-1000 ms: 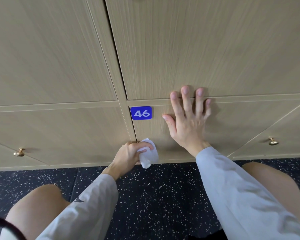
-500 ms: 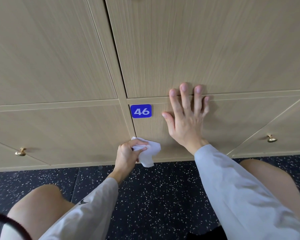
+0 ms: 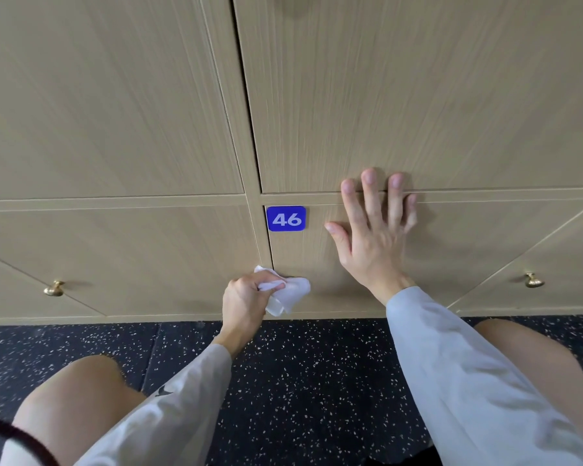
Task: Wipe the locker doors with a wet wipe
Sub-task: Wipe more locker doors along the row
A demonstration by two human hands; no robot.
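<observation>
A crumpled white wet wipe [image 3: 290,292] is pinched in my left hand [image 3: 244,299] and pressed against the lower left corner of the light wood locker door [image 3: 458,250] marked with a blue plate 46 [image 3: 285,218]. My right hand [image 3: 372,230] lies flat on the same door with fingers spread, fingertips reaching over the seam onto the door above [image 3: 401,89].
More wood locker doors stand to the left [image 3: 122,260] and right, two with brass knobs [image 3: 54,288] [image 3: 532,280]. Below runs a dark speckled floor [image 3: 303,381]. My bare knees [image 3: 78,395] flank both arms.
My left hand has turned the wipe and shifted it slightly up and right along the bottom of door 46. The right hand stays flat in place.
</observation>
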